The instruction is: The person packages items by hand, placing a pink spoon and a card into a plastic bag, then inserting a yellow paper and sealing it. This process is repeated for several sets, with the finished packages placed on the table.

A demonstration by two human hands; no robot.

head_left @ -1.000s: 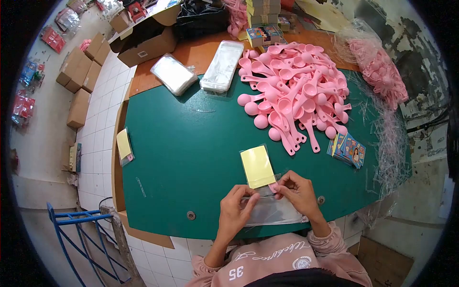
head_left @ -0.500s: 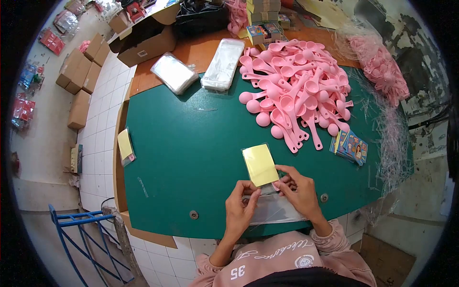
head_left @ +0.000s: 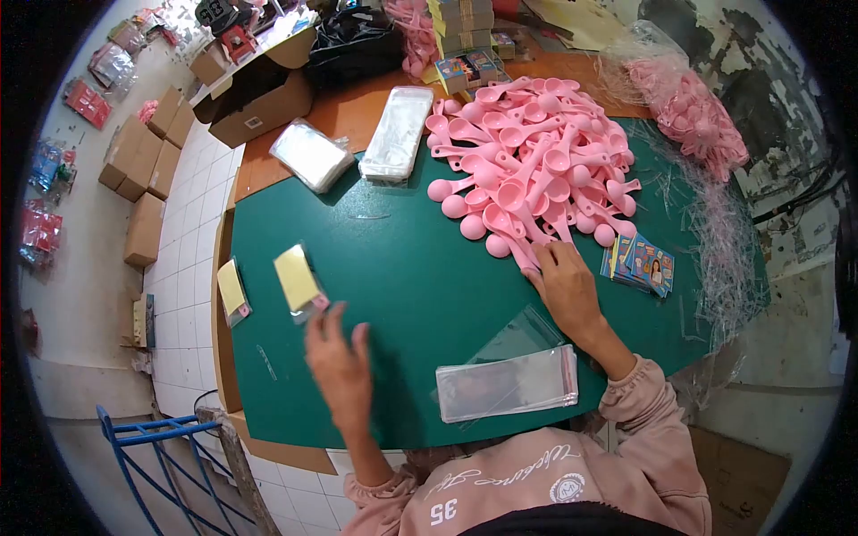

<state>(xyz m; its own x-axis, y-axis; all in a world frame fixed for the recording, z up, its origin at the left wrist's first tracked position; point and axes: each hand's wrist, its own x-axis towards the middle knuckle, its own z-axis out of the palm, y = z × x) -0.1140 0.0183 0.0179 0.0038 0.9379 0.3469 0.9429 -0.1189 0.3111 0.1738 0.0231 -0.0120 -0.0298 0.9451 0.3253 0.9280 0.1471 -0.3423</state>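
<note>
My left hand [head_left: 340, 371] is slightly blurred, with thumb and fingers apart and nothing held. Its fingertips are just below a clear bag [head_left: 299, 282] that contains a pale yellow card and a pink piece at its lower end. At the near edge of a heap of pink scoops [head_left: 559, 161], my right hand [head_left: 570, 290] has its fingers closed on the handle of a pink scoop [head_left: 525, 257]; the fingers partly cover it. A stack of clear plastic bags [head_left: 508, 386] lies in front of me, with a loose bag [head_left: 529, 332] behind it.
Another bagged yellow card [head_left: 233, 291] lies at the table's left edge. Blue printed cards [head_left: 650, 266] are to the right of my right hand. Two stacks of clear packs [head_left: 312, 156] [head_left: 396, 134] stand at the back, near an open carton [head_left: 259, 109]. Plastic scraps [head_left: 726, 259] line the right side.
The bagged yellow card has gone from between both hands to the left part of the table, and my left hand has let go. My right hand has moved up to the scoop heap.
</note>
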